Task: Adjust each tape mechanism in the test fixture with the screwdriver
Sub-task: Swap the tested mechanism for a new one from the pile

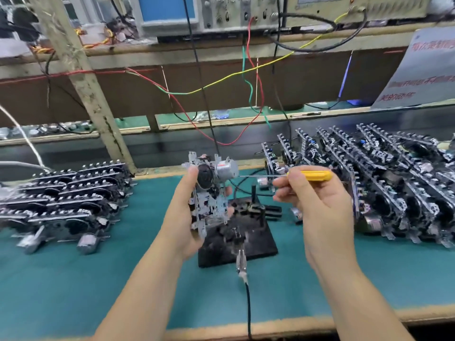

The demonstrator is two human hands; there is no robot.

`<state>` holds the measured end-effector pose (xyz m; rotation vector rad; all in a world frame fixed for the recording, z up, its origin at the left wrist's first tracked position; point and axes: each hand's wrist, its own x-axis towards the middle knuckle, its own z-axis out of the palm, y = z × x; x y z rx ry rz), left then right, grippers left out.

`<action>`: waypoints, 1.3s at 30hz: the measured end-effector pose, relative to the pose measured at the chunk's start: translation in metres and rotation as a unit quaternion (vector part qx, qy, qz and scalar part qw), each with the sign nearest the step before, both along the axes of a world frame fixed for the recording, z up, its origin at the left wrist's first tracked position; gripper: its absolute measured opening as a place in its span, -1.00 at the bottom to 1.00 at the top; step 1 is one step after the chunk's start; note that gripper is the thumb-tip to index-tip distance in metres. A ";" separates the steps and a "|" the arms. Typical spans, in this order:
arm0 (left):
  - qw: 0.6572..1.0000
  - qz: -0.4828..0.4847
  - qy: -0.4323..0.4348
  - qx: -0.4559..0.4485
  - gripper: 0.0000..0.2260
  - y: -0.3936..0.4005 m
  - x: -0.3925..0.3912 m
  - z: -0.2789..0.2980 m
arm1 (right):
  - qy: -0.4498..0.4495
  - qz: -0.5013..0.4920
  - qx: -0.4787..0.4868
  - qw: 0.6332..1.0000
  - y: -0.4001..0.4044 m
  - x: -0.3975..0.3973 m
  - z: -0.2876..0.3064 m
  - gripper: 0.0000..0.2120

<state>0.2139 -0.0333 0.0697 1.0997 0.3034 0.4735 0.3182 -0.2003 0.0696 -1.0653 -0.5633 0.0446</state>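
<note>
The tape mechanism (211, 190) is held upright in the air above the black test fixture (236, 232), which is set on the green bench mat (73, 286); the mechanism is lifted clear of the fixture's base, near the middle of the view. Along the back of the bench a wooden shelf (221, 48) is seen, loaded with test instruments (221, 13), and coloured wires (221, 84) are draped down from it toward the work area. On the right side of the mat a large batch of tape mechanisms (384, 183) is stood on edge in rows, and on the left a smaller batch (64, 200) is stacked flat. The held mechanism is gripped by the left hand (184, 215), thumb pressed on its near face and fingers curled round its far side, with the silver motor (226, 168) turned toward the right. The yellow-handled screwdriver (310, 175) is pinched between the thumb and fingers of the right hand (317, 207); it is held level, its thin shaft pointed left with the tip just beside the motor, though contact cannot be told. A black cable (248, 306) with a metal clip is run from the fixture to the bench's front edge.
</note>
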 end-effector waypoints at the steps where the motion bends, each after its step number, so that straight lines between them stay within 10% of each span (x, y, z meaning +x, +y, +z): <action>1: 1.000 0.002 -0.007 -0.003 -0.57 -0.001 -0.004 -0.003 | 0.000 0.007 0.004 1.000 0.003 -0.003 0.000 -0.93; 18: 0.985 0.077 -0.054 0.146 -0.23 -0.010 -0.025 -0.020 | 0.084 0.082 -0.001 0.993 0.012 -0.018 0.005 -0.93; 39: 0.992 0.057 -0.063 0.094 -0.23 -0.024 -0.027 -0.014 | 0.027 0.066 -0.018 0.997 0.003 -0.013 0.006 -0.88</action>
